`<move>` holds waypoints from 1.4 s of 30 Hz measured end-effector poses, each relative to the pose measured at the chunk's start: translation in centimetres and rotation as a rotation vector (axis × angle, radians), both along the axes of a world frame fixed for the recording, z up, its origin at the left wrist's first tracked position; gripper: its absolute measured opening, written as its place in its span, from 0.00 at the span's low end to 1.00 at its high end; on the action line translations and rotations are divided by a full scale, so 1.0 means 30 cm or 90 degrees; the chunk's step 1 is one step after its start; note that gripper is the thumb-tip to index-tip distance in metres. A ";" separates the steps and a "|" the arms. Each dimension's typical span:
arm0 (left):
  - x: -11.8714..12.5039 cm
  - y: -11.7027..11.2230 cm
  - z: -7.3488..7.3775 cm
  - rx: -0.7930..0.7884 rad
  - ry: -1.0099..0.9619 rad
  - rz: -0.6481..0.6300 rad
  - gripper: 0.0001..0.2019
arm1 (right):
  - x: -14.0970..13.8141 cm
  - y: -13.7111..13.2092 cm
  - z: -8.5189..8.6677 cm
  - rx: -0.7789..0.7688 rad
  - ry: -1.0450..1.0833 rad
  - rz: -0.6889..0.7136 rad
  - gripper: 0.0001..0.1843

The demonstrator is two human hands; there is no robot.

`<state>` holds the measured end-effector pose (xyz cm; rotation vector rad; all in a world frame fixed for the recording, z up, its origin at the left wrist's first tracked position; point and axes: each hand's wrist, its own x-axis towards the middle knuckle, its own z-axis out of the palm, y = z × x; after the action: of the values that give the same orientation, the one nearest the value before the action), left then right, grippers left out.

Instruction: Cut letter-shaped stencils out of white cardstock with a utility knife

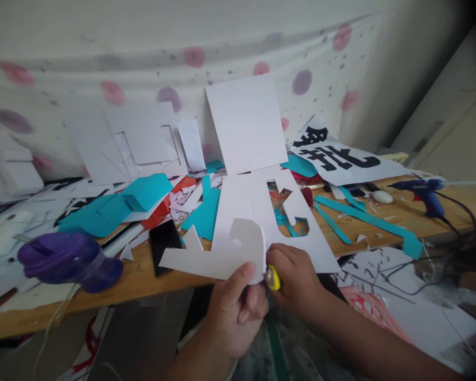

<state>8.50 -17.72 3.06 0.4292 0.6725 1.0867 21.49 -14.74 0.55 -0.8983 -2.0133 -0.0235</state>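
My left hand [238,312] pinches the lower right part of a white cut-out shape [222,254], with the thumb on top and the fingers curled beneath. Closed around a yellow utility knife [273,277], my right hand [295,272] is at the right edge of that cut-out. The knife's blade is hidden from view. Behind both hands a white board [317,243] lies over the table's front edge, and a hooked opening in it shows scraps below. Another white board [246,124] stands upright at its far end.
Blue sheets [115,206] and a dark phone [164,246] lie left of the boards. A purple bulky object [69,259] sits at the table's left front. On the right are a blue glue gun [426,193], blue strips [368,214] and a sheet with black characters [341,153].
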 end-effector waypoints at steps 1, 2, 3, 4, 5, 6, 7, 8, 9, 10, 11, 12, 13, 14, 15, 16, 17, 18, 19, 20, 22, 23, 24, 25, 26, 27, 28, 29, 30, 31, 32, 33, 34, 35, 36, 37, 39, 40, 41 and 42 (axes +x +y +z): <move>-0.001 -0.002 0.000 0.004 -0.006 -0.001 0.29 | 0.000 -0.001 0.000 -0.010 0.013 0.008 0.03; -0.003 -0.004 0.001 0.006 -0.010 -0.001 0.28 | 0.003 -0.002 0.001 -0.028 0.032 0.019 0.04; -0.006 -0.006 0.001 0.006 -0.011 -0.004 0.28 | 0.008 -0.002 0.004 -0.053 0.055 0.031 0.03; -0.008 -0.007 0.002 0.006 -0.010 -0.004 0.27 | 0.016 -0.003 0.011 -0.089 0.082 0.048 0.03; -0.011 -0.008 0.002 0.005 -0.006 -0.001 0.27 | 0.026 -0.003 0.021 -0.141 0.111 0.072 0.03; -0.014 -0.008 0.003 0.005 -0.002 0.009 0.26 | 0.039 -0.004 0.034 -0.205 0.141 0.108 0.02; -0.017 -0.006 0.003 0.005 0.005 0.024 0.25 | 0.054 -0.003 0.049 -0.281 0.168 0.157 0.04; -0.019 -0.004 0.003 0.006 0.012 0.042 0.24 | 0.069 -0.002 0.063 -0.366 0.195 0.220 0.06; -0.022 -0.001 0.004 0.007 0.019 0.063 0.23 | 0.083 -0.001 0.074 -0.455 0.223 0.289 0.10; -0.024 0.003 0.005 0.008 0.028 0.087 0.22 | 0.093 -0.001 0.079 -0.544 0.250 0.358 0.14; -0.027 0.007 0.007 0.010 0.038 0.109 0.22 | 0.097 -0.001 0.076 -0.624 0.280 0.428 0.19; -0.031 0.011 0.009 0.010 0.049 0.128 0.21 | 0.095 -0.002 0.064 -0.694 0.321 0.495 0.23; -0.035 0.015 0.012 0.007 0.061 0.140 0.22 | 0.086 -0.006 0.044 -0.753 0.374 0.554 0.27; -0.040 0.017 0.014 0.004 0.072 0.145 0.22 | 0.071 -0.013 0.016 -0.799 0.438 0.605 0.29; -0.045 0.020 0.015 0.000 0.078 0.143 0.22 | 0.051 -0.024 -0.017 -0.834 0.509 0.636 0.30; -0.051 0.021 0.014 -0.002 0.081 0.133 0.23 | 0.029 -0.038 -0.052 -0.858 0.578 0.643 0.30; -0.056 0.022 0.012 -0.003 0.080 0.123 0.24 | 0.007 -0.054 -0.086 -0.881 0.619 0.649 0.30; -0.062 0.022 0.008 -0.006 0.079 0.117 0.25 | -0.012 -0.071 -0.115 -0.901 0.629 0.658 0.30; -0.066 0.022 0.002 -0.011 0.078 0.116 0.25 | -0.026 -0.088 -0.137 -0.913 0.618 0.672 0.30; -0.070 0.021 -0.004 -0.021 0.080 0.116 0.24 | -0.034 -0.103 -0.152 -0.920 0.592 0.690 0.31; -0.076 0.020 -0.015 -0.044 0.086 0.113 0.24 | -0.033 -0.120 -0.156 -0.918 0.538 0.714 0.32; -0.078 0.021 -0.020 -0.050 0.084 0.110 0.24 | -0.025 -0.121 -0.149 -0.909 0.520 0.711 0.32; -0.079 0.021 -0.022 -0.052 0.077 0.105 0.24 | -0.016 -0.117 -0.138 -0.895 0.504 0.699 0.31; -0.080 0.023 -0.024 -0.050 0.066 0.100 0.23 | -0.006 -0.109 -0.125 -0.875 0.489 0.678 0.30; -0.081 0.024 -0.024 -0.047 0.054 0.093 0.23 | 0.003 -0.098 -0.113 -0.854 0.472 0.652 0.30; -0.081 0.026 -0.024 -0.046 0.040 0.085 0.22 | 0.011 -0.086 -0.102 -0.834 0.452 0.629 0.29; -0.082 0.027 -0.023 -0.049 0.029 0.076 0.22 | 0.017 -0.075 -0.094 -0.819 0.433 0.614 0.28; -0.083 0.027 -0.023 -0.051 0.020 0.067 0.22 | 0.021 -0.064 -0.089 -0.812 0.419 0.605 0.27; -0.084 0.027 -0.022 -0.054 0.011 0.058 0.22 | 0.023 -0.056 -0.087 -0.810 0.411 0.607 0.27; -0.085 0.025 -0.022 -0.056 0.003 0.050 0.22 | 0.023 -0.050 -0.086 -0.810 0.407 0.611 0.26; -0.086 0.023 -0.022 -0.055 -0.006 0.044 0.22 | 0.023 -0.046 -0.087 -0.807 0.401 0.615 0.26; -0.086 0.021 -0.022 -0.050 -0.016 0.041 0.22 | 0.022 -0.043 -0.089 -0.801 0.393 0.618 0.26; -0.086 0.019 -0.022 -0.045 -0.025 0.033 0.22 | 0.022 -0.041 -0.090 -0.794 0.384 0.620 0.26; -0.086 0.017 -0.021 -0.039 -0.034 0.025 0.22 | 0.022 -0.039 -0.091 -0.785 0.373 0.620 0.26; -0.085 0.016 -0.019 -0.033 -0.043 0.015 0.22 | 0.023 -0.038 -0.092 -0.779 0.363 0.621 0.27; -0.084 0.016 -0.017 -0.029 -0.050 0.007 0.22 | 0.025 -0.036 -0.092 -0.777 0.352 0.621 0.27; -0.081 0.017 -0.013 -0.028 -0.059 -0.009 0.22 | 0.030 -0.034 -0.088 -0.776 0.330 0.618 0.27; -0.081 0.017 -0.011 -0.031 -0.061 -0.015 0.23 | 0.032 -0.032 -0.085 -0.776 0.319 0.616 0.27; -0.080 0.018 -0.009 -0.032 -0.061 -0.019 0.23 | 0.035 -0.030 -0.081 -0.775 0.308 0.615 0.27; -0.080 0.018 -0.008 -0.035 -0.060 -0.025 0.23 | 0.038 -0.028 -0.076 -0.775 0.296 0.615 0.26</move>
<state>6.10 -17.19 2.81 0.3400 0.6079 1.0426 22.62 -15.59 -1.74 -0.3901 -1.6828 1.8899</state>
